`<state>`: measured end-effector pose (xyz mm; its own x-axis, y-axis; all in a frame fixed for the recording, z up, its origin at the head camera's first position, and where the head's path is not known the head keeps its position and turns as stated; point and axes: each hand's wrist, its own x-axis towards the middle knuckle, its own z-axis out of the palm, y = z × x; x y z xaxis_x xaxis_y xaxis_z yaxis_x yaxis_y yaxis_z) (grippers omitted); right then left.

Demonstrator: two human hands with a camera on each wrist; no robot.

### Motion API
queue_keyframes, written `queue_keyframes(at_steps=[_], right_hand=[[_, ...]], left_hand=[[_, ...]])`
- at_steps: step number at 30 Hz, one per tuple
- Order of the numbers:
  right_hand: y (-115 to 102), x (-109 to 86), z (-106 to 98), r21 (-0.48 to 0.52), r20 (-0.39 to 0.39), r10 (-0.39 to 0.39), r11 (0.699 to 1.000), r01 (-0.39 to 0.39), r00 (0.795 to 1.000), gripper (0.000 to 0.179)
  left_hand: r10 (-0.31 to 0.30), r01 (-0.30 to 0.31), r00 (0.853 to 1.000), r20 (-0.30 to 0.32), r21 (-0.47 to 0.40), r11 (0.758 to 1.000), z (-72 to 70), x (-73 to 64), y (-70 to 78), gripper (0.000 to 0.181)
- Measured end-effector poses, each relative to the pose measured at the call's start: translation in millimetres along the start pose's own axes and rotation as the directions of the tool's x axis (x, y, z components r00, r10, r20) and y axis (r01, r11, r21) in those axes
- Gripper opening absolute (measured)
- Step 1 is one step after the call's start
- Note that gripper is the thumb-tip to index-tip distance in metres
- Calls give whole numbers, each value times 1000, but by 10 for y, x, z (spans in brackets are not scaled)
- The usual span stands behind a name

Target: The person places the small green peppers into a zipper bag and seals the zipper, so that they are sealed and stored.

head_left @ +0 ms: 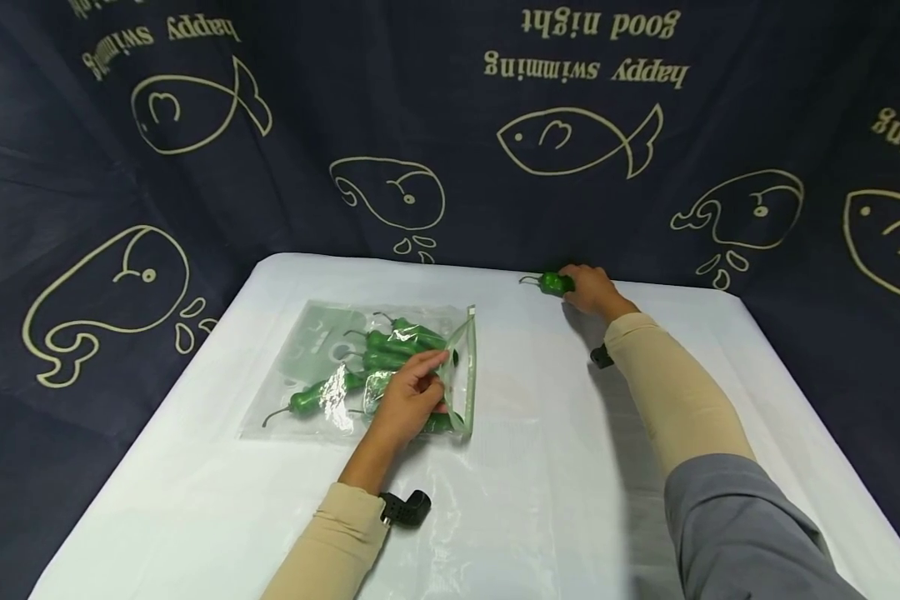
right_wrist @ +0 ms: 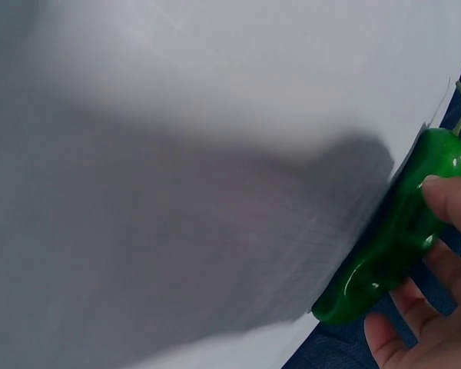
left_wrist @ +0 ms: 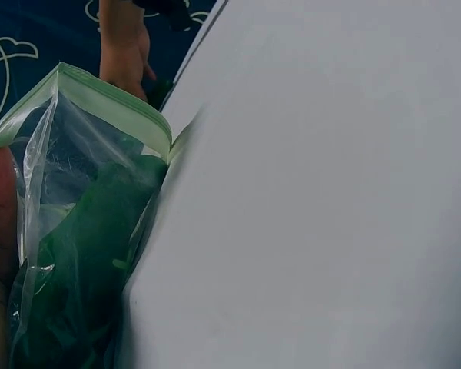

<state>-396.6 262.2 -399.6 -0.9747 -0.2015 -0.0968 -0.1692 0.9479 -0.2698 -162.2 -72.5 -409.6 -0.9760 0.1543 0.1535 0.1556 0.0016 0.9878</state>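
At the table's far edge my right hand (head_left: 591, 290) holds a green pepper (head_left: 557, 283) by its body, its stem pointing left in the head view. The right wrist view shows the thumb on one side of this pepper (right_wrist: 396, 238) and the other fingers along its far side. My left hand (head_left: 411, 398) grips the upper layer of a clear zip bag (head_left: 266, 423) near its mouth, which gapes toward the right. Inside the bag lie several green peppers (head_left: 390, 360). In the left wrist view, the bag's green zip rim (left_wrist: 107, 104) stands parted, with dark green peppers behind the plastic.
A white cover (head_left: 510, 483) lies over the table. Dark blue cloth (head_left: 450, 83) with fish and whale drawings hangs behind and at the sides. Black wrist cameras (head_left: 407, 508) are strapped to both forearms. Plastic of the bag lies left of the right arm.
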Motion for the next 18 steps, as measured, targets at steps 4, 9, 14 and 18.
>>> queue_keyframes(at_steps=[4,9,14,18], right_hand=[[-24,-21,20,2,0,7,1000,-7,1000,51],[-39,-42,20,8,7,-4,1000,4,1000,51],[-53,-29,10,0,0,-43,999,43,999,51],[-47,-45,35,3,15,-72,997,71,997,52]], left_hand=[[-9,9,1000,4,0,1000,-4,-5,0,49],[-10,10,1000,6,2,1000,-3,3,-6,49],[-6,6,1000,-3,1,1000,1,2,13,48],[-11,11,1000,0,9,1000,6,-11,21,48]])
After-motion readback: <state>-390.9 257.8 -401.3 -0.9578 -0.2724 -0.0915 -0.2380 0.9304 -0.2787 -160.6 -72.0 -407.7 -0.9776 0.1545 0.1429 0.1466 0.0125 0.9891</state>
